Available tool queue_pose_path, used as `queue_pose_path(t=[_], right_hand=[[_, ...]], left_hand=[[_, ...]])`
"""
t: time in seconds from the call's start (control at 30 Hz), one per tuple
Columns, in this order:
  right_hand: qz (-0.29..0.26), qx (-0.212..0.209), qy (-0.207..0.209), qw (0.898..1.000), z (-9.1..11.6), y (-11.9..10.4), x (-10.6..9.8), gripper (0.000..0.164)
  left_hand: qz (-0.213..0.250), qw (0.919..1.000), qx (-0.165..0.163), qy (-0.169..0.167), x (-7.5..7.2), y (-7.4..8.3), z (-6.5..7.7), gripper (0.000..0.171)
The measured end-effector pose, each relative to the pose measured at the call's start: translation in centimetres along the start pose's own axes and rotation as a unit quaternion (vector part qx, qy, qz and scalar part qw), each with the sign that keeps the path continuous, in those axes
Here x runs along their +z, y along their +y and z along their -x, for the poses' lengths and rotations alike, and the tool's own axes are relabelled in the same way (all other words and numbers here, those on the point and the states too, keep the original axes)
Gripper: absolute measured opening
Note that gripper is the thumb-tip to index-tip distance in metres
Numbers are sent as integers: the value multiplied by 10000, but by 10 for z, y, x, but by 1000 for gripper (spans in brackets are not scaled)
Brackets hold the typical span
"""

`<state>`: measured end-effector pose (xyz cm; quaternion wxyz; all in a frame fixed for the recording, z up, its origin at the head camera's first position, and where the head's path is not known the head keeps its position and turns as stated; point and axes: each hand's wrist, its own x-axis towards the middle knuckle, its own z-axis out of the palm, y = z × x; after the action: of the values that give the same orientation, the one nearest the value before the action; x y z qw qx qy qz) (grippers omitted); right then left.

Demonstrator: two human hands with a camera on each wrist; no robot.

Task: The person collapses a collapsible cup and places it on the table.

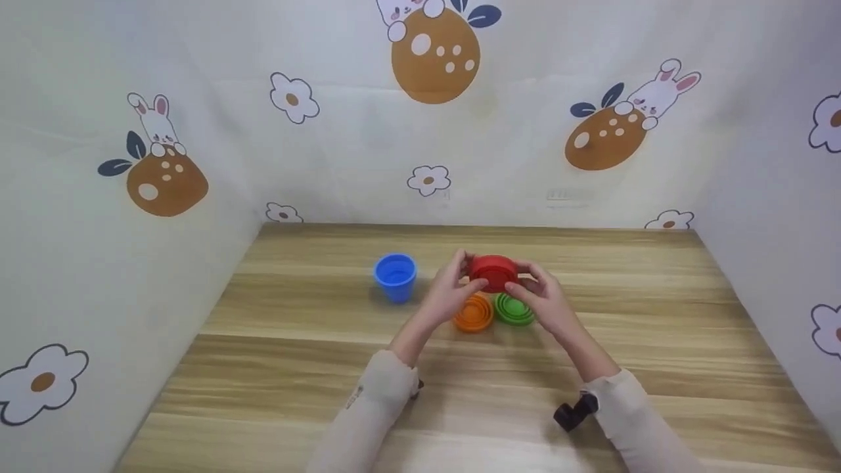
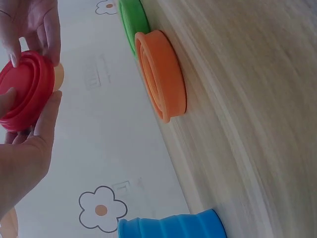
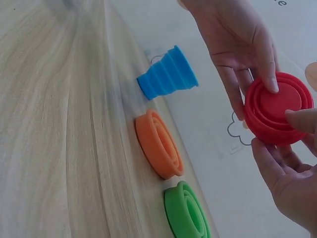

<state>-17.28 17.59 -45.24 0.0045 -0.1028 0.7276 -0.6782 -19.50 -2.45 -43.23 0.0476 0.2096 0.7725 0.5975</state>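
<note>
Between both hands, raised off the table, is a red collapsible cup (image 1: 494, 273), folded flat into rings. My left hand (image 1: 451, 286) grips its left side, thumb on the face and fingers round the rim. On the opposite side my right hand (image 1: 543, 293) holds it the same way, as the right wrist view also shows. Below the hands lie a flattened orange collapsible cup (image 1: 473, 314) and a flattened green collapsible cup (image 1: 515, 309), side by side on the table. To their left a blue collapsible cup (image 1: 396, 278) stands upright, fully extended.
The wood-grain table (image 1: 295, 394) meets a pale printed cloth wall (image 1: 355, 144) at the back, with similar walls on the left and right. A black strap piece (image 1: 575, 411) hangs at the right sleeve's cuff.
</note>
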Motion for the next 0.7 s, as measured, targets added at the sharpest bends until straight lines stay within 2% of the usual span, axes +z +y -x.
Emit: queue_pose_path(t=[0.1,0.2,0.3,0.43,0.53,0.7], right_hand=[[-271,340,-153,9989,-3,-2,-3,39],[-514,635,-295,9962,-5,-4,-4,42],[-507,677,-250,9961,-6,-4,-3,46],[-349,466,38,9983,-9,-2,-1,46],[-58,228,166,9996,-10,2,-1,48],[194,-83,81,9997,-15,11,-2,54]], left_hand=[[45,9998,209,61,-2,0,-2,28],[92,9991,406,-21,-3,-1,-5,23],[104,9988,482,-66,-3,-4,-6,23],[338,9994,81,-18,-6,-6,-5,43],[519,9981,-309,-141,-11,-7,-3,61],[426,9977,-423,-323,-17,-13,-6,65]])
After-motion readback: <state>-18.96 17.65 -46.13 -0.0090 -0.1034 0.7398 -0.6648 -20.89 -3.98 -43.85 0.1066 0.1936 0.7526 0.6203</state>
